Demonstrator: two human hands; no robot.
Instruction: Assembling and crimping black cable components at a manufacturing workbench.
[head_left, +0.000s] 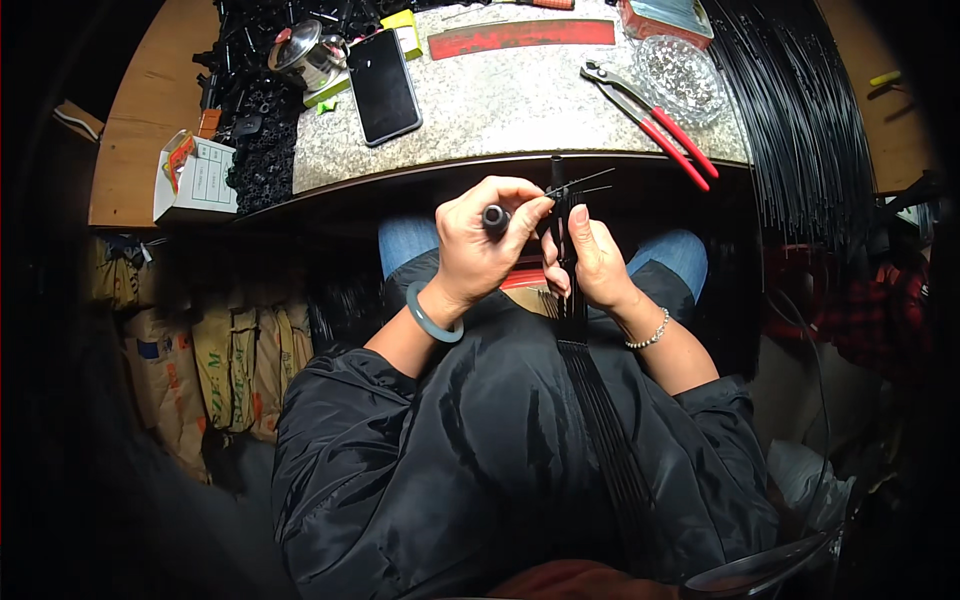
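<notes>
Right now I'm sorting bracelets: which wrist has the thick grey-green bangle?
The left wrist: the bangle is a thick, smooth ring. The right wrist has a thin beaded bracelet.

Dark phone screen (382, 86) on stone counter; white carton (197, 178) at counter's left; brown printed sacks (215, 365) below.

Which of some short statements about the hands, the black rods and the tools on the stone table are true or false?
1. The left hand holds a small black cylindrical piece. True.
2. The right hand grips a bundle of thin black rods. True.
3. The red-handled metal pliers are in the right hand. False: they lie on the speckled stone table.
4. The black smartphone rests on the person's lap. False: it lies on the table.
5. A clear glass bowl stands beside the pliers. True.
</notes>
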